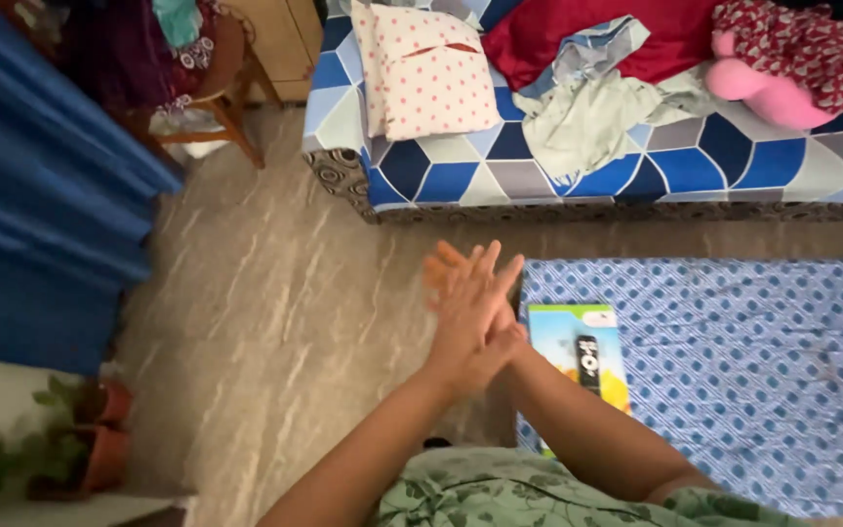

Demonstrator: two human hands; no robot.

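Observation:
My two hands are pressed palm to palm in front of me, over the floor beside a mat. My left hand point(475, 317) lies on top and hides most of my right hand point(438, 265), of which only fingertips show. Both have straight fingers and hold nothing. Just right of them, a colourful box point(563, 332) lies on the blue patterned mat point(734, 361) with a black remote control point(588, 362) on top of it.
A bed with a blue geometric sheet point(636, 166) runs across the back, carrying a dotted pillow point(426, 68), crumpled clothes point(587, 107) and a pink soft toy point(768, 88). A wooden chair point(217, 88) stands back left, a blue curtain point(31, 195) at left, potted plants point(90, 439) at bottom left.

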